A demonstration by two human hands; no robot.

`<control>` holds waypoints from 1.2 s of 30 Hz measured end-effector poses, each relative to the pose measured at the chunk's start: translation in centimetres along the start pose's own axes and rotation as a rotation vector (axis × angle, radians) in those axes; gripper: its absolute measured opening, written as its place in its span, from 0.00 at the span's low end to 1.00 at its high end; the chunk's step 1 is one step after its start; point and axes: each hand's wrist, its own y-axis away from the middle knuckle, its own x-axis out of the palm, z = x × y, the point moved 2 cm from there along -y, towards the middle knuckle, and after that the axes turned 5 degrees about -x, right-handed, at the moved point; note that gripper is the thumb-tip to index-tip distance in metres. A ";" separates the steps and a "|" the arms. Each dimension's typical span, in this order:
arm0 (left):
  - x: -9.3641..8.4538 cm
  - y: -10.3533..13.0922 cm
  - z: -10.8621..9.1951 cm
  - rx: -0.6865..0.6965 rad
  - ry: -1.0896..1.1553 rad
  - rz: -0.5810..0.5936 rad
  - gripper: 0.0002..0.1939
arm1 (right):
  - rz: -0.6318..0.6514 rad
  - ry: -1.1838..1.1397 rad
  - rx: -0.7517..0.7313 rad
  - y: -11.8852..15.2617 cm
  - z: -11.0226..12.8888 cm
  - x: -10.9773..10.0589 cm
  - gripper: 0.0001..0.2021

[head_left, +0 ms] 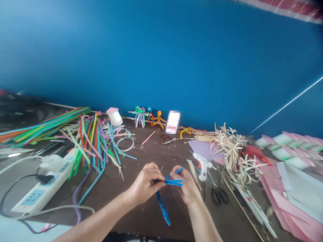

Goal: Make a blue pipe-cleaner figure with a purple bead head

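Note:
My left hand (149, 179) pinches a blue pipe cleaner (163, 210) over the near middle of the dark table. A fuzzy blue length hangs below my fingers, and several thin blue strands fan out to the right from the pinch. My right hand (186, 185) is close beside it, its fingers curled around the ends of those strands. Part of the blue piece is hidden behind my left fingers. Beyond my hands stand small pipe-cleaner figures, an orange one (158, 118) and a green and purple one (140, 116).
Bundles of coloured pipe cleaners (87, 144) lie at left behind a white power strip (37, 191) with plugs and cables. At right are a white glue gun (202, 165), black scissors (220, 195), dried plant strips (230, 144) and pink paper (280, 198). A blue wall (161, 57) rises behind.

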 end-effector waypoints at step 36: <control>0.4 -0.1 -0.2 0.050 0.010 0.104 0.06 | 0.015 -0.119 0.135 0.4 -0.7 0.4 0.10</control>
